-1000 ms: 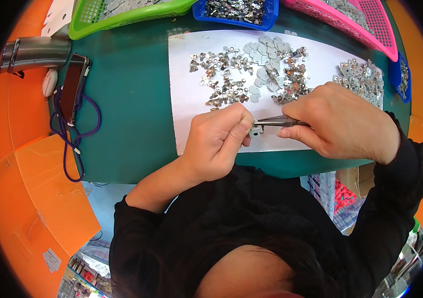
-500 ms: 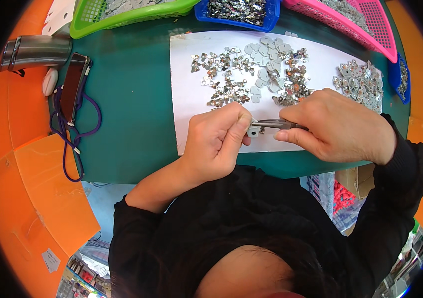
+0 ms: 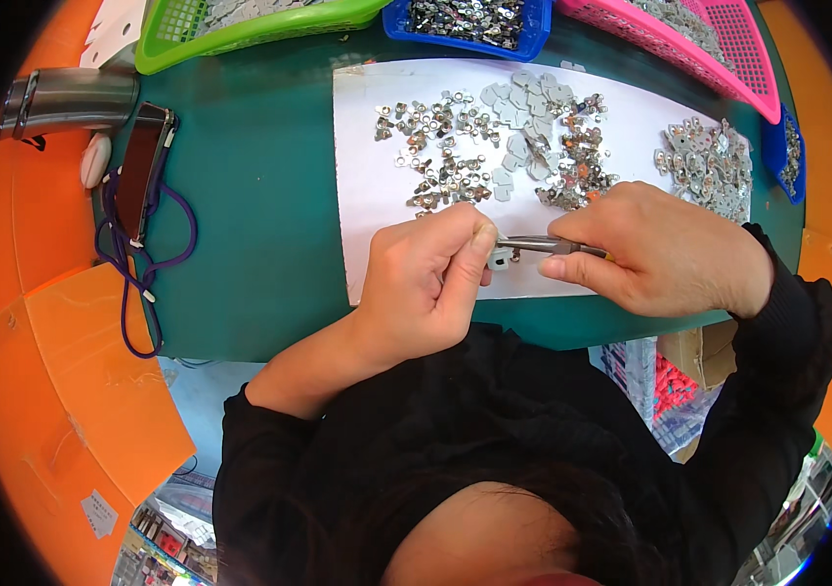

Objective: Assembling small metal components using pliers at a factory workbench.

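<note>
My left hand [image 3: 426, 278] is closed, thumb pressed against the curled fingers, on a small white part with a dark square hole [image 3: 500, 259]. In my right hand [image 3: 655, 249] is a pair of pliers [image 3: 533, 242], held by the handles. The slim metal jaws point left and meet the small part beside my left thumb; what lies between the jaws is too small to tell. Just beyond my hands, small shiny metal pieces [image 3: 450, 181], flat grey plates [image 3: 528, 107] and copper-toned metal pieces [image 3: 582, 156] lie in heaps on a white sheet [image 3: 367, 234].
More metal parts [image 3: 709, 161] lie at the sheet's right. Green [image 3: 269, 39], blue [image 3: 469, 44] and pink [image 3: 689, 59] baskets of parts line the far edge, with a small blue tray [image 3: 782, 161] at right. A phone with a purple cord [image 3: 145, 176] and a steel flask [image 3: 79, 101] are left.
My right hand has tilted slightly, with the pliers' jaws still at the small part. The left hand holds nearly the same place. The heaps look unchanged.
</note>
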A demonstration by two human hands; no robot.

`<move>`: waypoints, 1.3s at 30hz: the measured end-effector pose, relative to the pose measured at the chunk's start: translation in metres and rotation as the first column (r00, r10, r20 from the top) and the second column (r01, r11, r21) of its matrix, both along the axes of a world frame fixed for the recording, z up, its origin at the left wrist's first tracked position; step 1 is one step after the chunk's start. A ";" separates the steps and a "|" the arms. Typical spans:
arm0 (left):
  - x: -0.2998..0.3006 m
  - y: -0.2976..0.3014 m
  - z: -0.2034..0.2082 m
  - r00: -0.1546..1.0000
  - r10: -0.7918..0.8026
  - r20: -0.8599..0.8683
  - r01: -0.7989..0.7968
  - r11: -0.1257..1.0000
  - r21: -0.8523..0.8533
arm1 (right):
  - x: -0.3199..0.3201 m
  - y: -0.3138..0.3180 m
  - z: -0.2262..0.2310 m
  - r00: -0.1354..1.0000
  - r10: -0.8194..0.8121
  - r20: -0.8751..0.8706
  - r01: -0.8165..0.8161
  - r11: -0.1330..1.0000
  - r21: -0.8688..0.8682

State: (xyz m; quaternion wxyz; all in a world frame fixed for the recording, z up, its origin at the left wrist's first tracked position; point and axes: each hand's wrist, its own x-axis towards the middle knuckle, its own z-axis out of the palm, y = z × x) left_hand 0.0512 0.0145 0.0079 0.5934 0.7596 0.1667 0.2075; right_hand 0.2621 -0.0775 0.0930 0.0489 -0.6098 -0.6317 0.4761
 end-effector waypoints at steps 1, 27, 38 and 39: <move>0.000 0.001 0.000 1.000 -0.003 0.001 0.003 1.000 -0.001 | 0.000 0.000 0.001 1.000 0.002 0.017 -0.002 1.000 -0.002; 0.005 -0.001 -0.008 0.997 -0.010 0.072 -0.001 0.990 0.140 | -0.013 -0.020 -0.010 0.861 0.007 0.509 -0.169 0.947 0.272; 0.010 0.009 -0.006 0.972 -0.180 0.150 0.226 0.552 -0.802 | -0.015 -0.039 -0.039 0.693 -0.317 0.648 -0.381 0.603 0.701; 0.009 0.010 -0.003 0.965 -0.209 0.158 0.236 0.427 -0.873 | -0.015 -0.040 -0.044 0.693 -0.320 0.646 -0.378 0.601 0.704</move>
